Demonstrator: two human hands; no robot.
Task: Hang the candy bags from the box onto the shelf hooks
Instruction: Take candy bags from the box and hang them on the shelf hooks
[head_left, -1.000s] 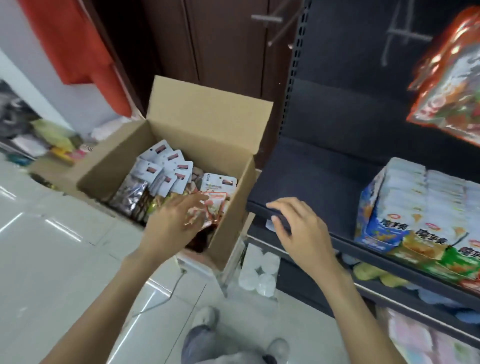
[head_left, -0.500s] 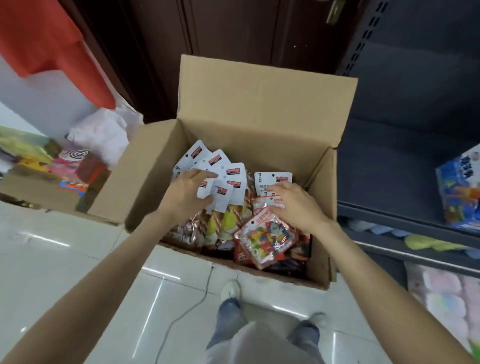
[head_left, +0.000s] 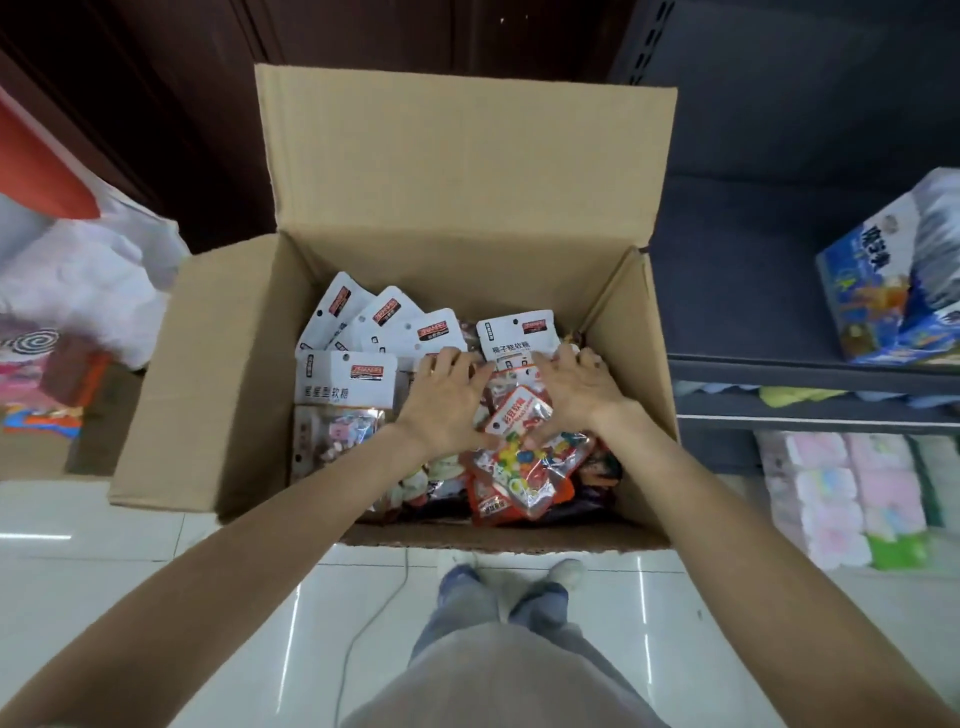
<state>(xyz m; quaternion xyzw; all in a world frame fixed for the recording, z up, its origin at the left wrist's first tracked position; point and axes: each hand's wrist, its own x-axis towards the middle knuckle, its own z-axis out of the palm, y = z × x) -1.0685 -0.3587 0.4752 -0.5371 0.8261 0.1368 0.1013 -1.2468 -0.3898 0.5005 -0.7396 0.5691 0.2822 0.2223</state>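
An open cardboard box (head_left: 467, 182) stands on the floor in front of me, full of candy bags. White-headed bags (head_left: 345, 376) lie at the left and back, and a red bag of colourful sweets (head_left: 524, 457) lies on top near the front. My left hand (head_left: 441, 400) and my right hand (head_left: 576, 395) rest palm down, side by side on the bags in the middle of the box, fingers spread. Neither hand has lifted a bag. The red bag sits between my wrists. No shelf hooks are in view.
A dark shelf unit (head_left: 779, 371) stands right of the box, with a blue carton (head_left: 893, 291) on it and pastel packs (head_left: 841, 493) below. A white plastic bag (head_left: 78, 280) and colourful goods lie left. My feet (head_left: 519, 577) and a thin cable (head_left: 363, 623) are on the glossy tiles.
My right hand left the shelf edge and went into the box. My left hand slid right toward the middle of the bags. The view swung down and centred on the box.
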